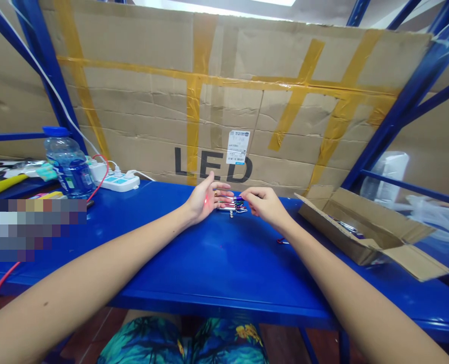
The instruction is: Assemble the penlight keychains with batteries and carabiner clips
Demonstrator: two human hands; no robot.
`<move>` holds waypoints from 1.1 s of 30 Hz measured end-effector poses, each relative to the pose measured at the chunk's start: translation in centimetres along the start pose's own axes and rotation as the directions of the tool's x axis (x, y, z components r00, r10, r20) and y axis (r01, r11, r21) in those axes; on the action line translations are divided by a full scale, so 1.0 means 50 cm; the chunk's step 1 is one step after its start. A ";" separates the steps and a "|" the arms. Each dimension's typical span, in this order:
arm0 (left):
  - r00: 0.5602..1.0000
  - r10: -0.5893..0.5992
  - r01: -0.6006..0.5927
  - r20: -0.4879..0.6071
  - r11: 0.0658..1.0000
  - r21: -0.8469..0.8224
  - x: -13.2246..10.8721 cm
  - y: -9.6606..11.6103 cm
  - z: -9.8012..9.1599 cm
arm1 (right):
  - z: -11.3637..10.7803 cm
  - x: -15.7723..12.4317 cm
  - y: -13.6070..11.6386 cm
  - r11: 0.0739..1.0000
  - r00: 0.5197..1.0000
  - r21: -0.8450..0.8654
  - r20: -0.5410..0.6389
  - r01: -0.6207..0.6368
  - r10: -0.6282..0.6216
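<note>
My left hand point(205, 198) is held up at the middle of the blue table, palm turned inward and fingers apart. A red light spot glows on its palm. Across from it, my right hand point(264, 205) pinches a small blue laser pointer point(238, 198), aimed toward the left palm. Just beneath and between the hands lie several slim metallic pointers point(232, 208) in different colours, side by side on the table. Their far ends are partly hidden by my left fingers. Another small red and silver piece point(283, 241) lies beside my right forearm.
An open cardboard box point(356, 227) with shiny metallic pieces inside stands at the right. At the left are a blue-capped bottle point(68, 167), a white power strip point(120, 181) and a red cable point(5, 285). A large cardboard sheet point(152, 111) marked LED closes off the back.
</note>
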State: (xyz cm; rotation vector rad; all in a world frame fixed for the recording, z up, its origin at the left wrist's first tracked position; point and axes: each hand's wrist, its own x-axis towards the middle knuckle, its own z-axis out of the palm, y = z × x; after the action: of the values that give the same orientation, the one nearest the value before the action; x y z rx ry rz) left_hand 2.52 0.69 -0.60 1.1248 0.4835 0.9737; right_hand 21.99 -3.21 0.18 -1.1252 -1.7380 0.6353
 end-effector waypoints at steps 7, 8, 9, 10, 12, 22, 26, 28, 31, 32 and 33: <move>0.996 0.085 -0.085 0.001 0.988 0.127 -0.002 -0.002 0.005 | -0.001 0.002 0.000 0.995 0.997 0.060 0.025 -0.081 0.079; 0.991 0.133 -0.132 0.006 0.969 0.209 -0.002 -0.005 0.007 | 0.000 0.000 -0.002 0.989 0.992 0.088 0.041 -0.119 0.115; 0.983 0.185 -0.182 0.018 0.937 0.299 -0.003 -0.007 0.010 | 0.000 -0.001 -0.005 0.978 0.985 0.122 0.065 -0.167 0.160; 0.971 0.234 -0.231 0.039 0.893 0.385 -0.004 -0.010 0.013 | 0.001 -0.003 -0.008 0.961 0.973 0.160 0.099 -0.224 0.210; 0.951 0.290 -0.304 0.110 0.799 0.518 -0.007 -0.015 0.019 | 0.001 -0.006 -0.014 0.912 0.938 0.237 0.179 -0.333 0.296; 0.879 0.406 -0.417 0.249 0.406 0.813 -0.003 -0.010 0.007 | -0.039 -0.001 0.015 0.892 0.872 0.244 0.416 -0.379 0.257; 0.876 0.404 -0.404 0.264 0.315 0.859 0.006 -0.010 -0.005 | -0.043 0.012 0.049 0.977 0.913 0.035 0.364 -0.210 0.183; 0.874 0.411 -0.388 0.258 0.271 0.881 0.017 -0.007 -0.011 | -0.043 0.026 0.064 0.991 0.945 -0.120 0.311 -0.063 0.098; 0.894 0.389 -0.327 0.223 0.226 0.917 0.049 0.004 -0.022 | -0.044 0.064 0.080 0.889 0.968 -0.419 0.233 0.183 -0.090; 0.908 0.367 -0.299 0.202 0.230 0.926 0.062 0.008 -0.027 | -0.045 0.079 0.083 0.832 0.960 -0.498 0.242 0.245 -0.138; 0.917 0.354 -0.274 0.182 0.230 0.934 0.077 0.012 -0.033 | -0.046 0.096 0.086 0.773 0.950 -0.563 0.268 0.291 -0.162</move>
State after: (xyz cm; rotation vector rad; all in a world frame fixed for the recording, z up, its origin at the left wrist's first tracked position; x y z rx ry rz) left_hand 3.05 4.88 -0.18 2.4030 1.0006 1.0706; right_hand 25.14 2.84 -0.24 -1.2629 -2.3061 0.0276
